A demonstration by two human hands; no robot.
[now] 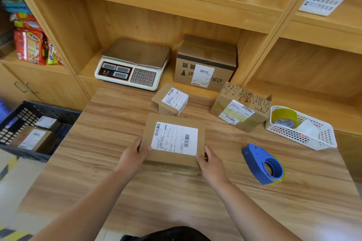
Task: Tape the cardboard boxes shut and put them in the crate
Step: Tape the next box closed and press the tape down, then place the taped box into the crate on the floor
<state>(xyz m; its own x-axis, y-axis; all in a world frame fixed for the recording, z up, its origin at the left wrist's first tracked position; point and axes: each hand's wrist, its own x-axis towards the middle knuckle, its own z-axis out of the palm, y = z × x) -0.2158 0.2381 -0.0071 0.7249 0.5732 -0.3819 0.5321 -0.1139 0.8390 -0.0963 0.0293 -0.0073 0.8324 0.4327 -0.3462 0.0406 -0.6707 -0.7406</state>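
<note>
Gripping a flat box with both hands

Holding the near corners, the left hand (133, 155) and the right hand (210, 162) both clasp the flat cardboard box (174, 159), each with a thumb on its top face and fingers wrapped round a side edge. This box lies in the middle of the wooden table (117, 143), its white shipping label (174, 139) facing up. Just behind it sits a small labelled box (170, 100), and to the right of that a patterned box (241, 109) rests at an angle. A blue tape dispenser (262, 164) lies on the table to the right of the right hand, apart from it. Beyond the dispenser a white basket (323, 143) holds a roll of yellowish tape (285, 118). On the shelf behind the table stand a weighing scale (133, 64) and a larger box (205, 64). Off the table's left edge, lower down, the dark crate (11, 121) already has labelled boxes (33, 139) inside
</note>
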